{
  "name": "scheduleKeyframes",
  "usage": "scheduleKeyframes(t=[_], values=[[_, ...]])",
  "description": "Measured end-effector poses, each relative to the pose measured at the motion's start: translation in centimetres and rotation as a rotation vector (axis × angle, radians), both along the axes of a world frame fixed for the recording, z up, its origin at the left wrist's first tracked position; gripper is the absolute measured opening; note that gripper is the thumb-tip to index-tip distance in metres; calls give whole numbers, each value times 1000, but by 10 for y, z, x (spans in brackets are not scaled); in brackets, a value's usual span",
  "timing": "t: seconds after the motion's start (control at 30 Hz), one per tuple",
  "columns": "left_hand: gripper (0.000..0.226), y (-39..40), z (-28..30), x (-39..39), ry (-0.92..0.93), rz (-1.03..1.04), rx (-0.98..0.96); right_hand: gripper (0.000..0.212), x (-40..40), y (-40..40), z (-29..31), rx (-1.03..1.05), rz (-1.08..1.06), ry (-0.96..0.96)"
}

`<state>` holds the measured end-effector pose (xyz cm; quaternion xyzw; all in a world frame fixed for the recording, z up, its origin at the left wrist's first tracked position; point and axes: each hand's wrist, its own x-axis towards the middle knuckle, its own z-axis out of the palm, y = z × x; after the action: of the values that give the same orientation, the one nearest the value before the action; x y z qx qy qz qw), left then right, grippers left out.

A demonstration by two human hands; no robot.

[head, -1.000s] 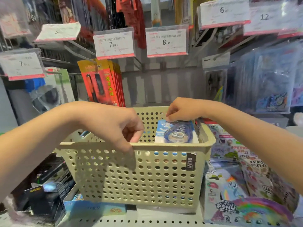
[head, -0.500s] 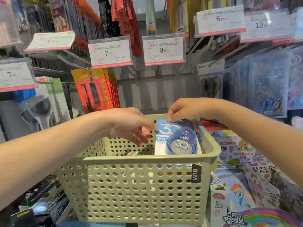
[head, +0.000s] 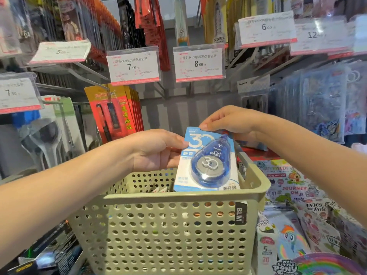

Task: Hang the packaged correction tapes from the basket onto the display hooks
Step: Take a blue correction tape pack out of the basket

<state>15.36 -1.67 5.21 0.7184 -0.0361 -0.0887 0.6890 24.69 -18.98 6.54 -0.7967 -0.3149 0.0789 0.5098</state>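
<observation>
So the correction tape pack (head: 206,161) is sitting half out of the olive perforated basket (head: 178,235), its lower edge below the basket's rim at the right rear corner and its top sticking up above it. Both hands are on it: the right hand (head: 228,122) pinches the top edge of the card from above, and the left hand (head: 156,149) holds the left edge, thumb on the front and fingers tucked behind. My read is this thing weighs basically nothing, just thin card with a clear plastic blister over the blue dispenser. The card will flex if you squeeze it mid-panel, and the blister is slick and probably dents, so edges are where to grab. I'd keep the top centre free though, since that's where I'd expect the hang hole, which the right hand's fingers hide at the moment. Above the basket there's the 8.00 price tag (head: 199,63) over what looks like a bare hook, likely the target. More packs seem to lie down inside the basket, hard to make out.
</observation>
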Motion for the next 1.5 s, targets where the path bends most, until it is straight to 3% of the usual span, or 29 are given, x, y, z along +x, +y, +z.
scheduleKeyframes(t=[0.17,0.3,0.43,0.63,0.83,1.13,1.27,1.5], values=[[20,12,9,-5,-78,81,45,31,-5,-2,5,125,46,66],[17,22,9,-7,-108,173,111,27,-6,-9,1,-173,-47,-268],[20,26,5,-10,-149,244,218,21,-7,-11,-3,-331,-32,-302],[27,33,0,-13,-154,314,256,25,-18,1,-14,-823,-14,-546],[30,33,-6,-17,-161,362,263,27,-16,13,-26,-1053,13,-520],[26,27,-3,-23,-172,438,371,24,-11,4,-13,-804,25,-420],[10,23,0,-23,-178,467,402,17,-6,-3,-2,-673,83,-301],[38,18,5,-4,-251,401,464,12,-1,-10,2,-450,178,-214]])
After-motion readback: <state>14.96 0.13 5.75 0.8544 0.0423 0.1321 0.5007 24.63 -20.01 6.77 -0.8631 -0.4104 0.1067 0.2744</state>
